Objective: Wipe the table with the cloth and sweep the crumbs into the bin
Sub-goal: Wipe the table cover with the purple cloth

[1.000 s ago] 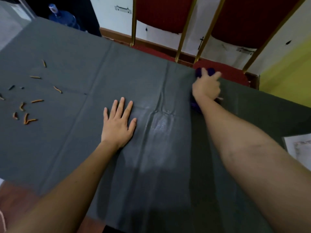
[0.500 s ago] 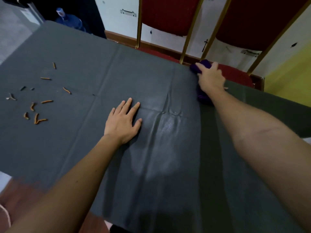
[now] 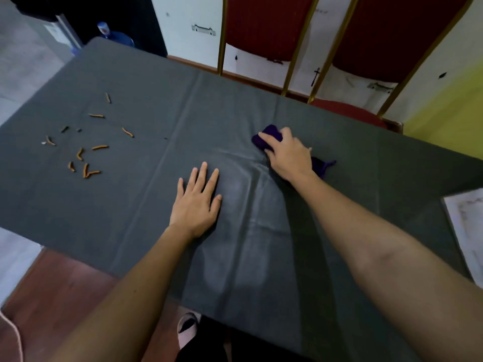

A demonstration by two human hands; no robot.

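Observation:
A dark grey cover lies over the table (image 3: 146, 82). My right hand (image 3: 287, 155) presses a dark purple cloth (image 3: 269, 135) onto it, right of centre; part of the cloth shows behind the wrist. My left hand (image 3: 197, 205) lies flat on the cover with fingers spread and nothing in it, a little nearer to me and to the left of the cloth. Several orange crumbs (image 3: 87, 152) are scattered at the left of the table, well apart from both hands. No bin is in view.
Two red chairs with gold frames (image 3: 264, 27) stand against the far edge. A white sheet or tray (image 3: 467, 231) lies at the right edge. A blue water bottle (image 3: 115, 35) stands on the floor beyond the far left corner. My foot (image 3: 187, 327) shows below the near edge.
My right hand has pulled the cloth from the far table edge toward me and to the left. My left hand has stayed flat in the same spot.

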